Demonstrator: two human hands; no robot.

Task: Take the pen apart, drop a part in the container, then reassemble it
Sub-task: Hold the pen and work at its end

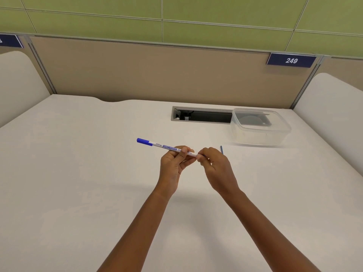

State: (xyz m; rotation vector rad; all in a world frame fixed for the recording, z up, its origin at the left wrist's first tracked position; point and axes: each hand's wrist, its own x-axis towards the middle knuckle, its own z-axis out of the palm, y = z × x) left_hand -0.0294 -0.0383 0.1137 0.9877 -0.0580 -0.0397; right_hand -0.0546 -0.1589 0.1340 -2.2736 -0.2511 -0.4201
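Note:
A white marker pen (165,146) with a blue cap on its left end is held level above the white desk. My left hand (174,161) grips the barrel near its right end. My right hand (214,165) pinches the pen's right tip, where a bit of blue shows between the fingers. A thin blue stick-like part (221,149) shows just past my right hand; I cannot tell whether it lies on the desk or is held. A clear plastic container (259,126) stands open and empty at the back right.
A rectangular cable slot (202,115) is cut into the desk (78,173) next to the container. Beige partition panels close off the back and both sides. A blue sign reading 249 (291,60) hangs at the upper right.

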